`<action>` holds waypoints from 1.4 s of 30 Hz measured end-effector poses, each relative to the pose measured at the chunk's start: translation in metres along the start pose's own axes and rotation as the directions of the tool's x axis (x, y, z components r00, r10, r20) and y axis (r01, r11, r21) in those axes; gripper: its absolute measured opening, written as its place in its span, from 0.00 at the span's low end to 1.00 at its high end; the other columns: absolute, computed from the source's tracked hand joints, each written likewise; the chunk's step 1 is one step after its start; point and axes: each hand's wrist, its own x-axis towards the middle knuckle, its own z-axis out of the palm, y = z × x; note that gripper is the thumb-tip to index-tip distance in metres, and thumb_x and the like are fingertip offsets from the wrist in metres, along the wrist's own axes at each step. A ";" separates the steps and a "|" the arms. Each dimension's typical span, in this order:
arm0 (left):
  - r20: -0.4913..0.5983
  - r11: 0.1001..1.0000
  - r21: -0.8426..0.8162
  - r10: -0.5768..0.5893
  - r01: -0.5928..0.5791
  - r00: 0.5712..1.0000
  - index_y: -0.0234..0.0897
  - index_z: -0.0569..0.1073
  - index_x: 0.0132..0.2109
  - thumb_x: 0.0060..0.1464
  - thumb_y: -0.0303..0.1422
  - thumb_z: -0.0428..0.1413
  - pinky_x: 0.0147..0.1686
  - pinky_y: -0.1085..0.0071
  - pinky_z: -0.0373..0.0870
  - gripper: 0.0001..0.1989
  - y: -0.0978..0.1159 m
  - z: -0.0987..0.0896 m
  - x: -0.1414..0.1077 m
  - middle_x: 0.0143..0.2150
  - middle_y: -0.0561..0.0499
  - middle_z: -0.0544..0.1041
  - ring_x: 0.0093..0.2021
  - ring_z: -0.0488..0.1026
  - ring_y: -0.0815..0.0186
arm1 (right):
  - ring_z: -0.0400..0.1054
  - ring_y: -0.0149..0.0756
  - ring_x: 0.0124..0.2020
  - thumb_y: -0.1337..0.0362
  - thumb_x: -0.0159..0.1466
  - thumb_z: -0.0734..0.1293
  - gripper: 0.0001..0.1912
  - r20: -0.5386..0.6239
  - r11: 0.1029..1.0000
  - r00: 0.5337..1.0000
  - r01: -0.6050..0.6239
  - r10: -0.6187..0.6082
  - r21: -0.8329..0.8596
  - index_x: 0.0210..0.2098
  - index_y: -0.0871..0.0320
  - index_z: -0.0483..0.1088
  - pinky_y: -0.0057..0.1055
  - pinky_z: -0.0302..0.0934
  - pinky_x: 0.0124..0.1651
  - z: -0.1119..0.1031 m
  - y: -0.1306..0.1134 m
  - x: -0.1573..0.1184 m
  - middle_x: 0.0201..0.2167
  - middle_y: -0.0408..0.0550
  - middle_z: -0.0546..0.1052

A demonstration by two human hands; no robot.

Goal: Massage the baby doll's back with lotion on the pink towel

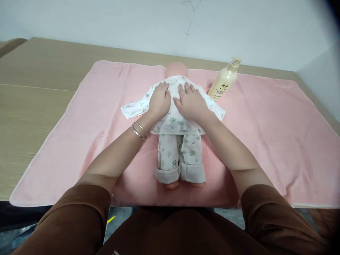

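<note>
Left fingers (162,88) | right fingers (187,88) | clothed doll (174,122) directly beneath both, touching

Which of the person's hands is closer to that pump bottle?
Right. The right hand lies flat on the patterned shirt, to the left of the pump bottle. The left hand lies on it too, farther left.

– Where do the arms (113,154) reach?
– Toward twelve o'clock, converging.
– And the left hand (160,101)?
– Eleven o'clock, palm down.
– The right hand (192,103)?
– One o'clock, palm down, fingers (181,90) slightly parted.
</note>
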 end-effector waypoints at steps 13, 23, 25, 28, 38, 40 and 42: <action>0.013 1.000 0.022 0.020 -0.021 1.000 0.44 0.76 0.62 0.67 0.40 0.49 0.79 0.49 0.55 0.22 -0.003 -0.001 0.002 0.70 0.47 0.74 0.74 0.66 0.52 | 0.44 0.62 0.80 0.51 0.76 0.54 0.38 -0.025 0.990 0.991 -0.129 0.130 0.048 0.77 0.70 0.50 0.65 0.40 0.79 0.002 0.014 0.013 0.79 0.66 0.52; 0.042 0.999 0.049 -0.019 0.017 0.999 0.39 0.74 0.65 0.67 0.33 0.45 0.80 0.51 0.53 0.24 0.015 -0.002 -0.008 0.73 0.44 0.71 0.76 0.62 0.52 | 0.40 0.53 0.82 0.53 0.76 0.54 0.33 0.060 0.996 0.997 0.048 -0.052 0.069 0.76 0.59 0.54 0.61 0.39 0.81 -0.007 0.019 0.019 0.80 0.55 0.50; 0.040 0.998 0.056 -0.013 0.011 0.999 0.38 0.72 0.67 0.66 0.32 0.46 0.81 0.49 0.49 0.26 0.021 0.006 -0.015 0.75 0.44 0.67 0.79 0.57 0.51 | 0.41 0.55 0.82 0.49 0.76 0.52 0.37 0.053 0.992 0.996 -0.072 0.066 0.106 0.77 0.64 0.52 0.60 0.40 0.81 -0.008 0.036 0.027 0.80 0.60 0.51; 0.058 0.997 0.076 0.007 -0.012 0.998 0.36 0.71 0.68 0.63 0.29 0.48 0.81 0.47 0.48 0.28 0.025 0.010 -0.014 0.76 0.43 0.65 0.80 0.54 0.50 | 0.42 0.61 0.81 0.50 0.76 0.51 0.39 0.062 0.983 0.983 -0.177 0.173 0.056 0.76 0.73 0.50 0.64 0.40 0.79 -0.007 0.031 0.023 0.79 0.69 0.50; 0.233 0.946 0.324 -0.112 0.031 0.966 0.13 0.57 0.73 0.70 0.33 0.43 0.80 0.50 0.47 0.32 0.032 -0.012 -0.002 0.77 0.24 0.56 0.80 0.51 0.46 | 0.70 0.61 0.63 0.58 0.75 0.49 0.29 0.104 0.999 0.994 -0.044 0.041 0.019 0.60 0.70 0.71 0.57 0.63 0.67 -0.024 -0.013 -0.004 0.61 0.70 0.76; 0.237 0.924 0.379 -0.040 -0.055 0.971 0.09 0.56 0.72 0.71 0.34 0.43 0.80 0.47 0.46 0.33 0.043 -0.006 -0.015 0.77 0.19 0.55 0.80 0.49 0.42 | 0.66 0.61 0.68 0.51 0.75 0.50 0.32 0.095 0.987 0.989 -0.120 0.110 0.110 0.63 0.67 0.68 0.57 0.60 0.70 -0.023 0.008 0.008 0.67 0.68 0.71; 0.246 0.920 0.381 -0.005 -0.091 0.969 0.10 0.55 0.73 0.71 0.35 0.43 0.79 0.46 0.45 0.33 0.046 -0.002 -0.020 0.77 0.19 0.54 0.81 0.48 0.41 | 0.55 0.61 0.76 0.49 0.73 0.55 0.36 0.081 0.976 0.984 -0.169 0.159 0.139 0.71 0.69 0.60 0.56 0.53 0.75 -0.019 0.020 0.016 0.75 0.68 0.61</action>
